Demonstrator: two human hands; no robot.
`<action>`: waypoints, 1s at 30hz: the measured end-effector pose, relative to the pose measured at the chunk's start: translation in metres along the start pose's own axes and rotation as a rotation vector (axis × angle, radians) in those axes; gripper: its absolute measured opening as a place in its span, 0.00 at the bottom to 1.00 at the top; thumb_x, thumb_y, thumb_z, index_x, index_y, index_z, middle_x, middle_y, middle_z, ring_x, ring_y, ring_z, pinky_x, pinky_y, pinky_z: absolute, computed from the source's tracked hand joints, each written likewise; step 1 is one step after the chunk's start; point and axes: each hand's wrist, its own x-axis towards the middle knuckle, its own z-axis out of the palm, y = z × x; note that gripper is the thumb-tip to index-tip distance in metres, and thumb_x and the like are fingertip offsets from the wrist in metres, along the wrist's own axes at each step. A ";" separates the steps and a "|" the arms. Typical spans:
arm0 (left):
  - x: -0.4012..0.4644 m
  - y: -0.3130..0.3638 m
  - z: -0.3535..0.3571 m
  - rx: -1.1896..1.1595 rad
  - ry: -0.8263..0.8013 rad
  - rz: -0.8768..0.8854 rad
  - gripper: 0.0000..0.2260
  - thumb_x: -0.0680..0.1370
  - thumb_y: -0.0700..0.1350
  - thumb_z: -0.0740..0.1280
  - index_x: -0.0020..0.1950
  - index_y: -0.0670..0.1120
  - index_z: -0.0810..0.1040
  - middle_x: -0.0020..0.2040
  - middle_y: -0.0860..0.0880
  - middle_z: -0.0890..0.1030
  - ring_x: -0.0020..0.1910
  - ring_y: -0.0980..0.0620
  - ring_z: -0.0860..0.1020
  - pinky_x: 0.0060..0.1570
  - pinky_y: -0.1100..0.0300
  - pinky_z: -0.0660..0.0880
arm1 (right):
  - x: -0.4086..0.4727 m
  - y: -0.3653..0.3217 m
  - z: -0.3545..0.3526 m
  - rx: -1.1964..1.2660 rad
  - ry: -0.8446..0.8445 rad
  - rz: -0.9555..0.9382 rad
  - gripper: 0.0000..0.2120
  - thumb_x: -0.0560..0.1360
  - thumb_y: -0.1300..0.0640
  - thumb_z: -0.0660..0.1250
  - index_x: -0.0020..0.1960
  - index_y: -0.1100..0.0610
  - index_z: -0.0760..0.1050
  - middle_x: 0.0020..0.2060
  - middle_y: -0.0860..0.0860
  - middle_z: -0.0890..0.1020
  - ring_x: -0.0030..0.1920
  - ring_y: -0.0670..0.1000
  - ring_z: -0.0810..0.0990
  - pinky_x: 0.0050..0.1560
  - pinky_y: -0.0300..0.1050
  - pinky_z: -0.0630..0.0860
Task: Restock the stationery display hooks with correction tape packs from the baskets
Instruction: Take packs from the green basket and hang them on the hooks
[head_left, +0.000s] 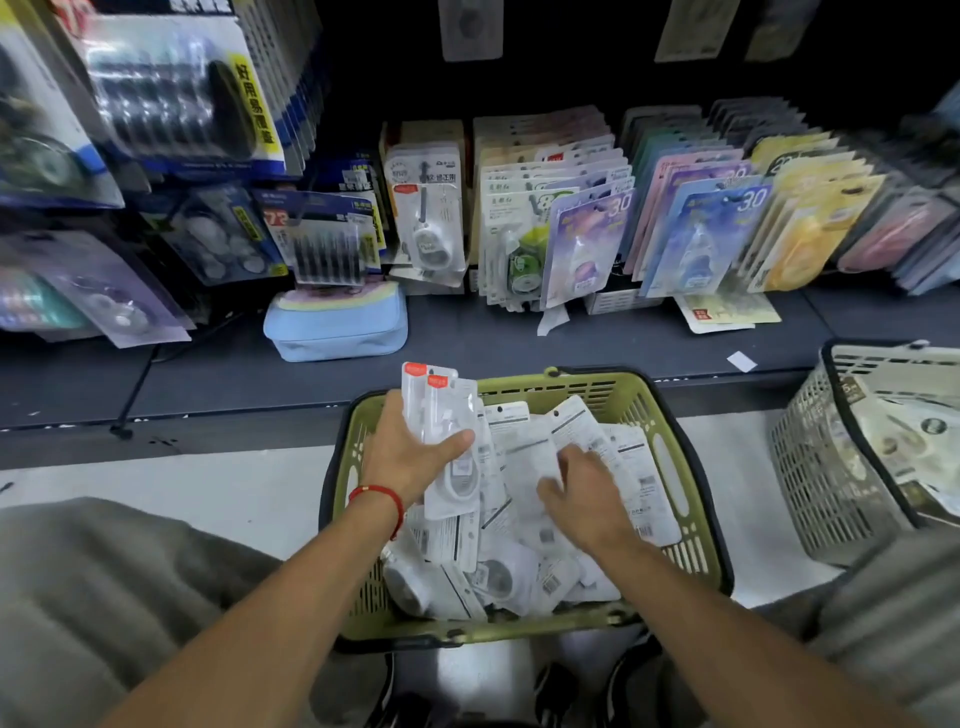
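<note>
A green basket (696, 499) on the floor in front of me holds several white correction tape packs (524, 447), most lying face down. My left hand (410, 452), with a red string at the wrist, grips a small stack of packs (441, 410) with orange top labels, held upright over the basket's far left part. My right hand (582, 493) reaches into the pile, fingers curled on a face-down pack; whether it grips the pack is unclear. Matching white packs hang on a display hook (428, 218) above the shelf.
A grey basket (821, 467) with other packs stands at the right. A dark shelf (519, 343) carries a light blue pouch (337, 327) and rows of coloured tape packs (691, 218). Blue blister packs hang at the left. My knees flank the green basket.
</note>
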 end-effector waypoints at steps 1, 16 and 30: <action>-0.001 0.001 0.001 -0.012 0.008 0.019 0.29 0.69 0.47 0.84 0.65 0.50 0.74 0.58 0.53 0.83 0.58 0.50 0.81 0.58 0.53 0.77 | 0.001 -0.005 -0.013 0.067 0.103 -0.018 0.06 0.82 0.57 0.65 0.57 0.56 0.71 0.52 0.55 0.79 0.50 0.58 0.79 0.48 0.49 0.75; -0.016 0.067 0.011 -0.752 -0.127 0.052 0.22 0.76 0.50 0.71 0.69 0.47 0.75 0.62 0.45 0.85 0.62 0.42 0.84 0.61 0.41 0.81 | -0.016 -0.080 -0.074 0.612 0.241 -0.375 0.16 0.79 0.48 0.73 0.64 0.34 0.79 0.61 0.42 0.76 0.64 0.45 0.75 0.67 0.51 0.76; 0.039 0.178 -0.067 -0.634 -0.507 0.394 0.32 0.78 0.34 0.72 0.77 0.54 0.67 0.72 0.45 0.79 0.70 0.42 0.78 0.67 0.40 0.77 | 0.025 -0.179 -0.155 0.811 0.145 -0.441 0.18 0.74 0.41 0.77 0.60 0.46 0.81 0.53 0.45 0.88 0.54 0.49 0.88 0.58 0.59 0.83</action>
